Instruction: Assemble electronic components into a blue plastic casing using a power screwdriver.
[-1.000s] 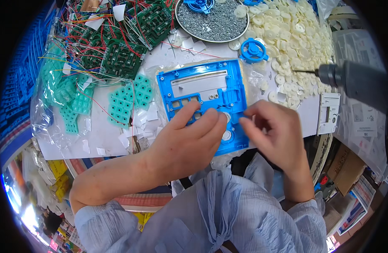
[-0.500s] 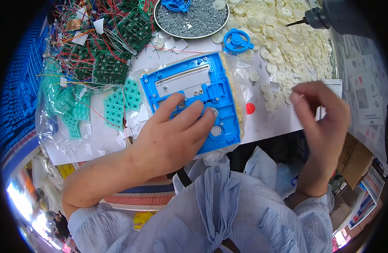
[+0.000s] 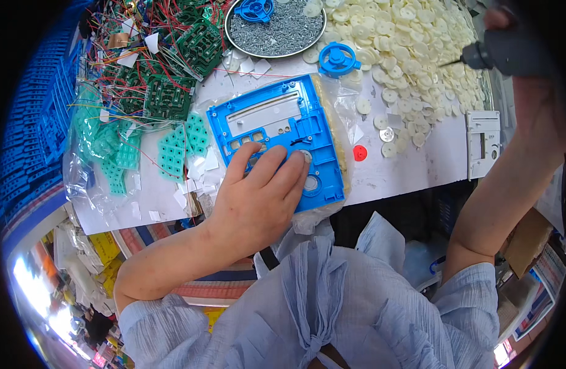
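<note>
While green circuit boards (image 3: 169, 95) and teal keypads (image 3: 198, 134) crowd the left, left hand (image 3: 255, 190), fingers loosely spread, rests on blue housing (image 3: 323, 150) mid-table, covering part of it. Screw tray (image 3: 277, 56) behind; red disc (image 3: 360, 152) just right; cream discs (image 3: 409, 52) heaped beyond; white panel (image 3: 478, 144); right hand (image 3: 534, 89) wrapped round dark power screwdriver (image 3: 503, 54), far right.

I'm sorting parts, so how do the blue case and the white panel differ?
The blue case looks larger than the white panel. The left grip rests on the case, while the panel lies untouched at the right end of the table. Both have cut-out openings.
</note>
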The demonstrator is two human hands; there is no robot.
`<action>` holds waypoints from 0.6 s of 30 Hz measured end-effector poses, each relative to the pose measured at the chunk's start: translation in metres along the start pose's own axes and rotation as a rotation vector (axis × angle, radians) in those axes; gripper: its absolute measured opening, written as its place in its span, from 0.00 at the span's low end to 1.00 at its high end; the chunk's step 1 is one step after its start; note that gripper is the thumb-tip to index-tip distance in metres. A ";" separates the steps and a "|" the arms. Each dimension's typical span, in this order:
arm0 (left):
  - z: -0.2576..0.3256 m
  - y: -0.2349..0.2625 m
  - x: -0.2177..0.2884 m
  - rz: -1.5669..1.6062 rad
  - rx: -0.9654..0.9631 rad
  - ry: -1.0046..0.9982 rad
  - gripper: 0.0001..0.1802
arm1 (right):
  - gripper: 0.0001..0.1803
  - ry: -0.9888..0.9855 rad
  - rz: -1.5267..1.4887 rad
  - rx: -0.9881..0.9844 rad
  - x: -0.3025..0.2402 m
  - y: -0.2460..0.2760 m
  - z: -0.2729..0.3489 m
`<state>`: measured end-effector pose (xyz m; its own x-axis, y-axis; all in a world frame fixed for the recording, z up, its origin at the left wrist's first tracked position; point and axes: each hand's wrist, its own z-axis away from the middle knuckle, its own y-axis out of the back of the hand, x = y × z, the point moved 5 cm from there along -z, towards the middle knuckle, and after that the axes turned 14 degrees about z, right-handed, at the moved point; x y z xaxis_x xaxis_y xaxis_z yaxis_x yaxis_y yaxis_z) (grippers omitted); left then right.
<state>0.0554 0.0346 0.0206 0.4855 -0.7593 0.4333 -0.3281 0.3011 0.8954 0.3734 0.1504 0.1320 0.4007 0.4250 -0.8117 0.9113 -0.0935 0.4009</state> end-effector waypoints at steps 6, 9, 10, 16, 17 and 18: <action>-0.012 0.023 -0.010 0.086 0.082 -0.014 0.23 | 0.18 0.034 -0.171 -0.133 0.007 -0.007 0.000; -0.064 0.047 -0.069 0.061 0.377 -0.035 0.10 | 0.19 0.039 -0.218 -0.184 0.014 -0.023 0.006; -0.085 0.047 -0.094 0.043 0.439 -0.029 0.07 | 0.20 0.050 -0.245 -0.210 0.015 -0.031 0.004; -0.161 0.029 -0.157 -0.242 0.134 0.101 0.12 | 0.22 0.053 -0.374 -0.320 0.014 -0.043 0.009; -0.159 0.029 -0.157 -0.233 0.166 0.082 0.12 | 0.23 0.049 -0.397 -0.327 0.013 -0.045 0.013; -0.157 0.031 -0.152 -0.218 0.198 0.056 0.13 | 0.22 0.046 -0.409 -0.310 0.012 -0.046 0.018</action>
<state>0.0988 0.2499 -0.0013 0.6039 -0.7592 0.2429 -0.3604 0.0118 0.9327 0.3375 0.1436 0.0961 0.0060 0.4104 -0.9119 0.9189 0.3575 0.1669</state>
